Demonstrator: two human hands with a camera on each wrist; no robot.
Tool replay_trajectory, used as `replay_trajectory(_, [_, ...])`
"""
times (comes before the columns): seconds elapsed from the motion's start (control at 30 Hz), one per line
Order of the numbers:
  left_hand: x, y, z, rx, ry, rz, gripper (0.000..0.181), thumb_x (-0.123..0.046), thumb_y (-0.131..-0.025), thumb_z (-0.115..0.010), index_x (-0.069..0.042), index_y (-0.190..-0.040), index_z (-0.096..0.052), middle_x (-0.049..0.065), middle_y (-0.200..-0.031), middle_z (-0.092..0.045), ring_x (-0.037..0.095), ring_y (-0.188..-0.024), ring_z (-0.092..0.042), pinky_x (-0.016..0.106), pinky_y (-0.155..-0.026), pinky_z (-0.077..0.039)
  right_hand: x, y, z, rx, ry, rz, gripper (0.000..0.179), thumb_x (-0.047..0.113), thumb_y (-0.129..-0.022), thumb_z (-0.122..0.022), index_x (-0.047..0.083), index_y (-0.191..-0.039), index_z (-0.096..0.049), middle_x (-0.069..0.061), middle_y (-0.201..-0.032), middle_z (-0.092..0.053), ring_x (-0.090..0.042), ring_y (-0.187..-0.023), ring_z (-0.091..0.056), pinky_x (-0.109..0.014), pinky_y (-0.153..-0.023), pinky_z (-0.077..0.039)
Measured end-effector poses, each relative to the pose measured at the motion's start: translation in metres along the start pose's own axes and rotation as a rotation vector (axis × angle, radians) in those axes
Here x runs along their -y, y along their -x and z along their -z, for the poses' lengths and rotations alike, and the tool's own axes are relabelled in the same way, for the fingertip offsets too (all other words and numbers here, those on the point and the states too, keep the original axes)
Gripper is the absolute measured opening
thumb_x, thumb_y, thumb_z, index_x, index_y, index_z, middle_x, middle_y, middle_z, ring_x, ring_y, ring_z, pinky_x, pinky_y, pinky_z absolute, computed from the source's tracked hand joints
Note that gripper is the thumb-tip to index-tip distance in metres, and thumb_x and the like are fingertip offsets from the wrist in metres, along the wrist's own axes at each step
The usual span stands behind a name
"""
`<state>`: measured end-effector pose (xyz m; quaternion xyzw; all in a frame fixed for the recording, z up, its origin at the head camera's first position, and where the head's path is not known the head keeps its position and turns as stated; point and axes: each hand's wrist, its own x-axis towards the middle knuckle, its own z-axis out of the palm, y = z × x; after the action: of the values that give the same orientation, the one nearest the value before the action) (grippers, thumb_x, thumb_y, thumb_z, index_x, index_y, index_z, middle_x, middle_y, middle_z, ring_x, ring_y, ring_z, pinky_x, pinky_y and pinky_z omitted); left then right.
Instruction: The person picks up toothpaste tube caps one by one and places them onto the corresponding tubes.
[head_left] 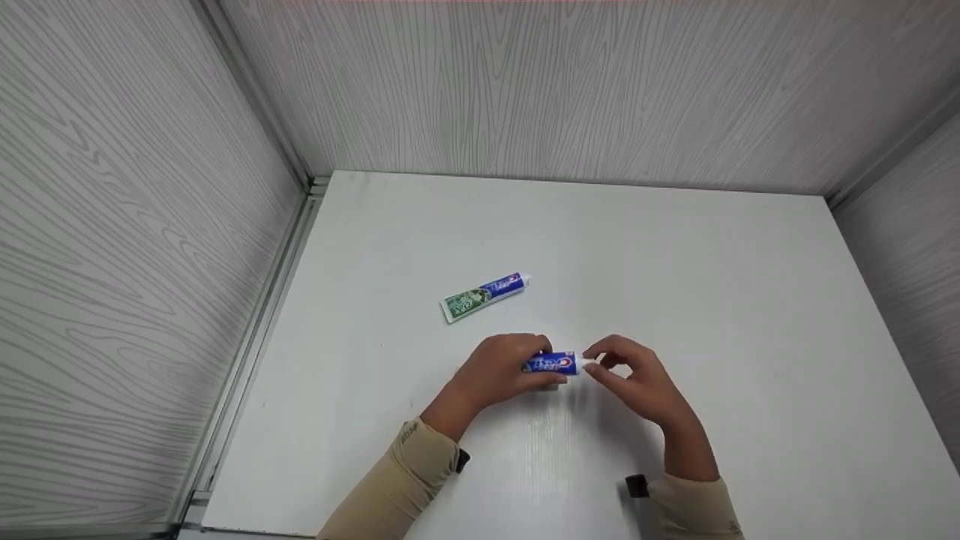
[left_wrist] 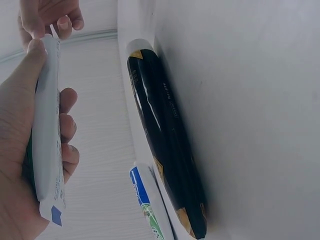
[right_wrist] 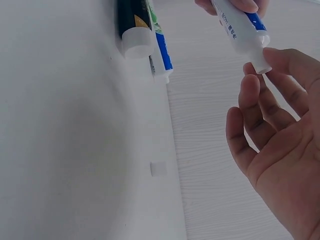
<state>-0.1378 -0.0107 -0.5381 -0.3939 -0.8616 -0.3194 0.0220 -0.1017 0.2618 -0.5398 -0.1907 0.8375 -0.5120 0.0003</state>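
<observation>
My left hand (head_left: 506, 369) grips a blue, green and white toothpaste tube (head_left: 551, 363) around its body, the thumb lying along it. The tube is held above the table, its white cap end pointing right. At that end, my right hand (head_left: 637, 379) pinches the narrow white cap (right_wrist: 259, 61) between thumb and forefinger, the other fingers loosely bent. Under the left hand lies a black and gold tube (left_wrist: 165, 135) with a white cap, mostly hidden in the head view. A second blue and green toothpaste tube (head_left: 485, 297) lies farther back, its cap toward the right.
The white tabletop (head_left: 675, 277) carries the tubes. Grey wood-patterned panels (head_left: 525, 90) stand at its back and sides, with a metal rail (head_left: 255, 345) along the left edge. A small pale square piece (right_wrist: 158, 169) shows on the table in the right wrist view.
</observation>
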Motion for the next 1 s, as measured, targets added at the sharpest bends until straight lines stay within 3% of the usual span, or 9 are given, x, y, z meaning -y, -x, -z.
replay_trajectory(0.27, [0.002,0.001,0.0,0.001,0.003,0.011,0.043,-0.05,-0.095,-0.078,-0.013,-0.116,-0.07,-0.005,-0.093,-0.07,0.008,-0.079,-0.06,0.02,-0.074,-0.05,0.001,-0.002,-0.003,0.01,-0.003,-0.057,0.015,0.016,-0.1,-0.076,0.02,-0.115,-0.076,0.002,-0.109,-0.074,-0.014,-0.084,-0.067,-0.029,-0.075,-0.056])
replay_trajectory(0.5, [0.003,0.002,0.003,0.001,-0.024,0.025,0.041,-0.048,-0.095,-0.079,-0.012,-0.114,-0.07,-0.003,-0.092,-0.071,0.008,-0.078,-0.059,0.024,-0.073,-0.051,0.002,-0.003,-0.009,0.005,-0.004,-0.069,0.014,0.017,-0.102,-0.074,0.02,-0.115,-0.076,0.0,-0.109,-0.071,-0.012,-0.074,-0.058,-0.027,-0.067,-0.049])
replay_trajectory(0.83, [0.005,0.001,-0.001,-0.026,-0.07,0.001,0.042,-0.048,-0.093,-0.08,-0.011,-0.111,-0.071,-0.003,-0.088,-0.07,0.009,-0.074,-0.057,0.025,-0.07,-0.05,0.002,-0.003,-0.013,-0.033,0.005,-0.076,0.014,0.016,-0.101,-0.074,0.021,-0.114,-0.077,0.001,-0.107,-0.072,-0.01,-0.068,-0.05,-0.025,-0.063,-0.044])
replay_trajectory(1.0, [0.006,0.001,-0.001,-0.034,-0.102,0.015,0.042,-0.05,-0.094,-0.079,-0.012,-0.111,-0.071,-0.003,-0.087,-0.07,0.01,-0.073,-0.057,0.029,-0.072,-0.052,0.003,-0.003,-0.016,-0.071,0.007,-0.127,0.012,0.019,-0.099,-0.078,0.021,-0.111,-0.077,0.002,-0.107,-0.074,-0.012,-0.07,-0.056,-0.027,-0.064,-0.047])
